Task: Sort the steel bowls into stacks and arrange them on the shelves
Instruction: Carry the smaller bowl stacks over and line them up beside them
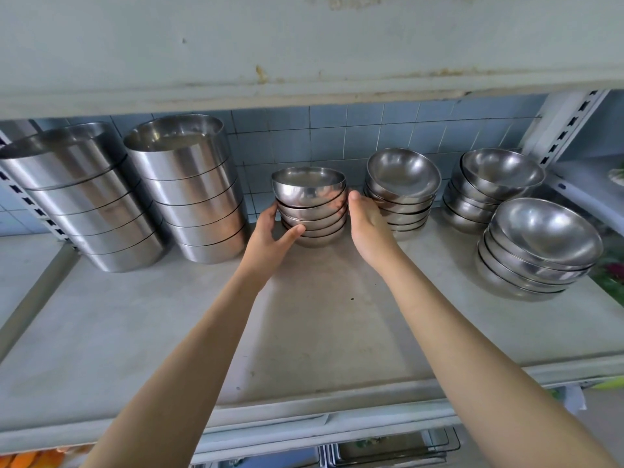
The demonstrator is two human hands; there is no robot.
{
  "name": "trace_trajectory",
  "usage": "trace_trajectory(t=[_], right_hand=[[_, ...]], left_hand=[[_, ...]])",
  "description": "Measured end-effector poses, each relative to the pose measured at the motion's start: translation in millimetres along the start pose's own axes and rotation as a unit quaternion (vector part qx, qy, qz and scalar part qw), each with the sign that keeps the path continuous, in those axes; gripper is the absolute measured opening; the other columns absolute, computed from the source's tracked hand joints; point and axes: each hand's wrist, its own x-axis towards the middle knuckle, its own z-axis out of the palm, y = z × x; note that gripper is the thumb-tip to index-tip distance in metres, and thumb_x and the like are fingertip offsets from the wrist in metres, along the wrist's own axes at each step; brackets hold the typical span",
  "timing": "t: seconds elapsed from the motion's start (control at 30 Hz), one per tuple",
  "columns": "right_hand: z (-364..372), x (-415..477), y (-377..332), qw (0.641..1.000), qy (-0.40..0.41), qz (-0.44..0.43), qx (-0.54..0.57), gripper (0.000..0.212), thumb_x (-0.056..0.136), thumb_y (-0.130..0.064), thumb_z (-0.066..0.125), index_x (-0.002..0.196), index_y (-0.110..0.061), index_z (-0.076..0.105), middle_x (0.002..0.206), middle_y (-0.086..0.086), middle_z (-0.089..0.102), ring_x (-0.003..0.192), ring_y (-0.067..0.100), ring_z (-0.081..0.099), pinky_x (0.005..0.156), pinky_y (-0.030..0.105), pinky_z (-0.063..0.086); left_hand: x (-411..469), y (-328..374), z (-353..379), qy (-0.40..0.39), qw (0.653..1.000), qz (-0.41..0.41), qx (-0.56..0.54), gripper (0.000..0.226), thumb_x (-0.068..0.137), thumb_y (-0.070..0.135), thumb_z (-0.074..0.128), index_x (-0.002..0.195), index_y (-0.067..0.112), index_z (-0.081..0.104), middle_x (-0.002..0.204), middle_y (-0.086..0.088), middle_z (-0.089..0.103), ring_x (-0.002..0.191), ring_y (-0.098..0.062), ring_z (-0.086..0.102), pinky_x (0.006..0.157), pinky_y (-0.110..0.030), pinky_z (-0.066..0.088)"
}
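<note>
Stack [309, 197] gripped; left hand [270, 236], right hand [366, 226]

Shelf [320, 332] carries six stacks, upper shelf [304, 45] overhead, tiled wall [337, 136] behind. Far left: outer pan stack [87, 204], inner pan stack [192, 190] just beside it on the right. Centre, near the back: middle bowl stack [310, 207], left hand [270, 238] on its left side, right hand [368, 228] against its right side. Right of that: fourth bowl stack [401, 190]. Further right at the back: rear bowl stack [489, 187]. In front of it, nearer the right edge: front bowl stack [537, 248].
</note>
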Motion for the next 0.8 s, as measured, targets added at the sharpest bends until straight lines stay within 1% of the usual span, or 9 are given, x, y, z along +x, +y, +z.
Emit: trace_trajectory(t=[0.07, 0.13, 0.23, 0.3, 0.4, 0.53, 0.67, 0.73, 0.8], right_hand=[[1.1, 0.8, 2.7, 1.0, 0.001, -0.004, -0.002, 0.033, 0.11, -0.031, 0.026, 0.097, -0.017, 0.053, 0.102, -0.003, 0.057, 0.097, 0.01, 0.051, 0.079, 0.016, 0.029], [-0.3, 0.3, 0.7, 1.0, 0.003, -0.01, 0.002, 0.035, 0.11, -0.031, 0.026, 0.091, -0.018, 0.053, 0.095, -0.006, 0.056, 0.094, 0.011, 0.051, 0.079, 0.017, 0.03], [1.5, 0.8, -0.2, 1.0, -0.005, -0.001, 0.001, 0.037, 0.108, -0.039, 0.027, 0.083, -0.026, 0.052, 0.09, -0.011, 0.055, 0.091, 0.007, 0.056, 0.093, 0.033, 0.043], [3.9, 0.9, 2.6, 1.0, -0.015, -0.008, 0.013, 0.041, 0.102, -0.05, 0.028, 0.098, -0.023, 0.059, 0.101, -0.009, 0.06, 0.107, 0.013, 0.058, 0.102, 0.048, 0.047], [0.7, -6.6, -6.0, 0.997, -0.014, 0.021, 0.072, 0.049, 0.106, -0.045, 0.031, 0.127, -0.01, 0.058, 0.115, -0.004, 0.064, 0.114, 0.019, 0.058, 0.103, 0.051, 0.047], [-0.6, -5.7, 2.5, 0.993, -0.028, 0.05, 0.105, 0.052, 0.109, -0.034, 0.03, 0.132, 0.008, 0.05, 0.14, 0.023, 0.055, 0.122, 0.032, 0.057, 0.105, 0.048, 0.046], [-1.2, -5.2, 3.8, 0.99, -0.034, 0.055, 0.122, 0.048, 0.109, -0.034, 0.03, 0.137, -0.002, 0.052, 0.133, 0.007, 0.061, 0.129, 0.023, 0.053, 0.108, 0.043, 0.046], [-1.1, -4.9, 4.4, 0.992, -0.047, 0.036, 0.115, 0.051, 0.108, -0.039, 0.029, 0.151, -0.013, 0.039, 0.152, 0.002, 0.046, 0.138, 0.016, 0.043, 0.114, 0.044, 0.039], [-0.5, -3.6, 8.4, 0.993, -0.068, 0.005, 0.1, 0.053, 0.108, -0.044, 0.028, 0.157, -0.026, 0.025, 0.157, -0.019, 0.031, 0.145, 0.008, 0.031, 0.119, 0.045, 0.032]], left_hand=[[-0.6, 0.0, 0.3, 0.001, 1.0, 0.0, 0.003, 0.077, 0.09, 0.03, 0.071, 0.153, 0.016, 0.03, 0.158, 0.001, 0.035, 0.147, -0.009, 0.026, 0.114, -0.023, 0.025], [-1.7, 1.5, 1.2, 0.002, 1.0, 0.005, 0.004, 0.076, 0.09, 0.029, 0.071, 0.153, 0.016, 0.03, 0.158, 0.001, 0.035, 0.146, -0.009, 0.027, 0.113, -0.022, 0.025], [0.1, 2.1, -0.9, -0.019, 1.0, 0.006, -0.007, 0.079, 0.089, 0.029, 0.072, 0.153, 0.016, 0.028, 0.157, 0.002, 0.038, 0.145, -0.006, 0.03, 0.12, -0.03, 0.026], [-0.5, 6.5, -3.4, -0.032, 0.999, -0.009, -0.039, 0.091, 0.088, 0.036, 0.073, 0.157, 0.021, 0.017, 0.159, 0.002, 0.034, 0.146, -0.007, 0.03, 0.121, -0.036, 0.027], [2.3, 17.1, -7.5, -0.005, 0.998, 0.008, -0.061, 0.089, 0.091, 0.042, 0.066, 0.158, 0.027, 0.01, 0.162, 0.006, 0.026, 0.148, -0.008, 0.025, 0.119, -0.03, 0.025], [8.5, 25.8, -12.2, -0.014, 0.997, 0.074, -0.013, 0.067, 0.093, 0.045, 0.061, 0.152, 0.024, 0.035, 0.15, 0.004, 0.048, 0.14, -0.011, 0.042, 0.12, -0.042, 0.031], [6.6, 21.7, -10.0, -0.027, 0.994, 0.103, -0.019, 0.056, 0.094, 0.04, 0.059, 0.146, 0.023, 0.044, 0.143, 0.004, 0.056, 0.136, -0.014, 0.047, 0.118, -0.047, 0.033], [4.9, 22.6, -8.4, -0.023, 0.994, 0.107, -0.026, 0.058, 0.093, 0.041, 0.06, 0.146, 0.023, 0.043, 0.143, 0.005, 0.056, 0.136, -0.013, 0.047, 0.118, -0.046, 0.033], [3.4, 23.9, -7.6, -0.024, 0.993, 0.108, -0.028, 0.057, 0.095, 0.037, 0.059, 0.147, 0.021, 0.042, 0.141, 0.005, 0.057, 0.134, -0.011, 0.049, 0.117, -0.043, 0.035]])
